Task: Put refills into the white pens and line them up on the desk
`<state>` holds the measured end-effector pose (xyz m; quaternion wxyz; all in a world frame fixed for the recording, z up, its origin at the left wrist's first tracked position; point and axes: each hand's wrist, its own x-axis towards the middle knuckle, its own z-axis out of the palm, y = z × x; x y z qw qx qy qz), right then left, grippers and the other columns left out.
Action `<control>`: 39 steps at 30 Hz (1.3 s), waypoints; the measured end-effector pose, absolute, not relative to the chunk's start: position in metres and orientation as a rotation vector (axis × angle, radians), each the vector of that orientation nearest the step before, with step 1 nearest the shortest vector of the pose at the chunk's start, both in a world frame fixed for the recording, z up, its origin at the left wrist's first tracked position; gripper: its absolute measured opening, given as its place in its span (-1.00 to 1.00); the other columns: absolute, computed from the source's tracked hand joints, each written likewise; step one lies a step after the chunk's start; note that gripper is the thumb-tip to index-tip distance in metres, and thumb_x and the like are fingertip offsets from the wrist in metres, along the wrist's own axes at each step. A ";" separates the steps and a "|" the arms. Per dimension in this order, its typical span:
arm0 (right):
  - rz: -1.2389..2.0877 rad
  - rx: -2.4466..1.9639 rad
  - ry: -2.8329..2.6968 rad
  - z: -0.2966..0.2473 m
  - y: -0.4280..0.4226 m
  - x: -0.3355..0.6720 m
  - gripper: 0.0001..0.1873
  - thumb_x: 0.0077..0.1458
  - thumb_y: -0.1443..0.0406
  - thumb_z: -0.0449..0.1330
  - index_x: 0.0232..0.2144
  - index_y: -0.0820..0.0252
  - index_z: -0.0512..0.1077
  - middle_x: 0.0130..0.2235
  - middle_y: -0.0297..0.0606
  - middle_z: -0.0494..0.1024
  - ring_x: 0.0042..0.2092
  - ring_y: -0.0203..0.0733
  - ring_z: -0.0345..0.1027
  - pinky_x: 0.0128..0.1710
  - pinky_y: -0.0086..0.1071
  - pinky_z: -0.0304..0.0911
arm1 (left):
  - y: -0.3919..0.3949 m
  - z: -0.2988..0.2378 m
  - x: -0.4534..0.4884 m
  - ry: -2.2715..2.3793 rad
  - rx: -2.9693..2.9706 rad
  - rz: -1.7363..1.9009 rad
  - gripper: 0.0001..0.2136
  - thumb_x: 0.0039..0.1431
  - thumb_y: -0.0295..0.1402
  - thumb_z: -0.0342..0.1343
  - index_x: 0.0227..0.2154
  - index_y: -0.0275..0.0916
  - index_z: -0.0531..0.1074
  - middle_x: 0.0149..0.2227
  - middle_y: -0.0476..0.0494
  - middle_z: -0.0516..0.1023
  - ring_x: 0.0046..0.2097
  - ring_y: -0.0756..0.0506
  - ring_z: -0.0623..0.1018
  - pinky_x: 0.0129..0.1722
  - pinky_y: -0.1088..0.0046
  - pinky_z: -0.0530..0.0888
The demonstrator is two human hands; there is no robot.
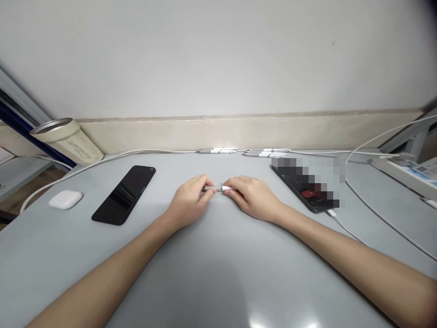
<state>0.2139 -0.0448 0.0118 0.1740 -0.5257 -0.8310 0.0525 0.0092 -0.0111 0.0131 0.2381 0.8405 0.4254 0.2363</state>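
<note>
Between my hands, just above or on the grey table, lies a pen (217, 188) with a grey grip and a white barrel. My left hand (191, 198) is closed, its thumb and fingers pinching the grey grip end. On the other side, my right hand (254, 196) pinches the white barrel. The pen lies sideways, and its two ends are hidden by my fingers. Behind my hands, by the wall, several similar white and grey pens lie in a left group (218, 150) and a right group (266, 153).
A black phone (124, 195) and a white earbud case (65, 199) lie left. A cream tumbler (73, 141) leans at the back left. To the right are a second phone (307, 196), partly pixelated, a white cable (362, 205) and a white box-like device (406, 177).
</note>
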 end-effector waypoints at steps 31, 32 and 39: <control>0.154 -1.448 -2.358 0.010 -0.046 0.214 -0.66 0.31 0.17 -0.13 -0.20 0.16 0.39 -0.28 -0.20 0.50 -0.23 -0.20 0.32 -0.27 -0.41 0.09 | -0.010 0.011 0.010 1.154 2.304 0.678 -0.82 0.20 -0.20 -0.07 -0.30 -0.14 0.36 -0.28 0.00 0.48 -0.28 -0.05 0.43 -0.27 0.43 0.34; 0.152 -1.448 -2.360 0.010 -0.046 0.214 -0.67 0.31 0.17 -0.13 -0.20 0.16 0.39 -0.28 -0.20 0.49 -0.23 -0.20 0.32 -0.27 -0.41 0.09 | -0.011 0.011 0.010 1.157 2.297 0.679 -0.80 0.21 -0.19 -0.09 -0.33 -0.14 0.37 -0.30 0.00 0.48 -0.29 -0.04 0.43 -0.29 0.43 0.34; 0.169 -1.430 -2.356 0.012 -0.047 0.213 -0.68 0.31 0.18 -0.12 -0.21 0.16 0.39 -0.29 -0.21 0.49 -0.24 -0.22 0.32 -0.27 -0.42 0.10 | -0.013 0.013 0.010 1.188 2.258 0.712 -0.81 0.17 -0.17 -0.03 -0.28 -0.12 0.39 -0.30 0.02 0.48 -0.32 -0.03 0.41 -0.31 0.45 0.35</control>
